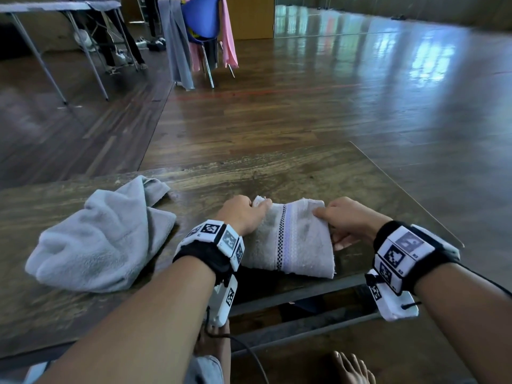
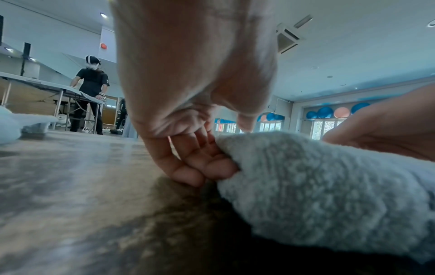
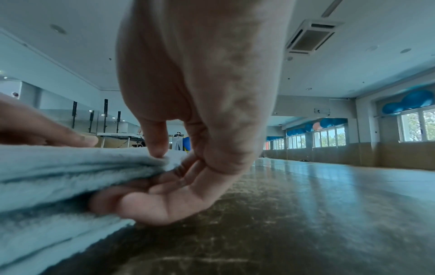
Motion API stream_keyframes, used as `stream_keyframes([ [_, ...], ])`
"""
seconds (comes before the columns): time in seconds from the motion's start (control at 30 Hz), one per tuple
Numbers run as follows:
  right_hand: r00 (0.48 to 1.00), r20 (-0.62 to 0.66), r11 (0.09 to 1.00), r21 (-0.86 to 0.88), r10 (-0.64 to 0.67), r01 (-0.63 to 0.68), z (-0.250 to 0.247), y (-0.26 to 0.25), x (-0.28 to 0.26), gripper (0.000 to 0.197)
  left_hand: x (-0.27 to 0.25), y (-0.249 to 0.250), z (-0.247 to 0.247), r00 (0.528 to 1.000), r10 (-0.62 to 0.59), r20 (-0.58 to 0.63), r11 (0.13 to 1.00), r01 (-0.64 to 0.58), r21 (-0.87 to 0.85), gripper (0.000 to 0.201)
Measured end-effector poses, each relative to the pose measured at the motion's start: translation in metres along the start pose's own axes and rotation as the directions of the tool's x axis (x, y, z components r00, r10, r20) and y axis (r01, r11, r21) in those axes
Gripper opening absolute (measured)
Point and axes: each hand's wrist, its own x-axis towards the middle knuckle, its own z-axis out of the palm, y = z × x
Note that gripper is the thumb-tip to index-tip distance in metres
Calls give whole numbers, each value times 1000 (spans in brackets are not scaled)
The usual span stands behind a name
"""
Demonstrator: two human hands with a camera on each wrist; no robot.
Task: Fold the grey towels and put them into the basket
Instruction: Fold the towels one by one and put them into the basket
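Both our hands, left hand (image 1: 243, 214) and right hand (image 1: 346, 220), pinch the folded grey towel (image 1: 291, 239) near the desk (image 1: 277, 176) edge; a crumpled grey towel (image 1: 102, 239) waits left, unfolded. No basket shows.

Folded towel (image 1: 291, 239): grey looped terry cloth with woven checked band; table (image 1: 277, 176): worn, scuffed wood, dull sheen; floor (image 1: 332, 92): glossy boards.

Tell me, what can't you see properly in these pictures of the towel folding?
- Basket: in no view.
- Folded towel: its left near corner hides behind the left hand and wrist camera, head view.
- Right hand: lower fingers tucked under the towel's edge.
- Crumpled towel: only a blurred sliver at the left wrist view's edge.
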Motion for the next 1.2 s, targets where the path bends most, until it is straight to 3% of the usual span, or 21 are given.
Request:
stream_keyframes([
  [0.1,996,-92,963,-268,-1,-24,-1,2,-5,40,-2,0,2,1000,14,-24,998,-13,60,42],
  [0.13,982,-181,922,-387,-54,-20,-2,3,-6,39,-2,0,3,999,26,-42,997,-23,74,38],
  [0.2,905,-307,838,-539,-294,89,-4,5,-6,40,-3,2,1,998,28,-57,998,-25,55,39],
  [0.27,827,-173,748,-552,-534,368,-4,2,-5,47,-3,3,-2,1000,7,-15,1000,-7,19,42],
  [0.33,820,101,679,-510,-563,529,1,-1,-8,52,-7,4,-2,1000,29,-5,1000,-29,-12,38],
  [0.4,868,253,644,-588,-428,489,10,1,-9,56,-12,6,-1,985,119,-125,987,-131,-90,41],
  [0.5,922,128,550,-769,-365,325,26,-2,-13,57,-17,13,-3,892,241,-382,928,-328,-179,45],
  [0.57,937,19,493,-846,-350,201,35,-13,-18,58,-18,17,-6,872,283,-399,921,-364,-141,38],
  [0.7,958,-125,482,-876,-259,16,51,-29,-24,63,-22,20,1,924,331,-192,943,-321,85,32],
  [0.77,925,-191,488,-873,-329,-6,53,-34,-26,63,-23,20,11,959,284,-14,944,-277,178,42],
  [0.83,838,-183,504,-855,-514,123,55,-30,-23,56,-23,18,21,966,223,128,937,-249,244,53],
  [0.9,811,-30,502,-799,-584,332,58,-17,-13,55,-22,13,28,959,199,201,929,-250,272,58],
  [1.0,876,166,593,-678,-453,435,53,3,3,63,-18,7,31,951,184,250,923,-255,289,65],
  [1.2,917,84,710,-607,-391,358,52,17,18,72,-14,-3,18,931,145,334,925,-248,288,84],
])
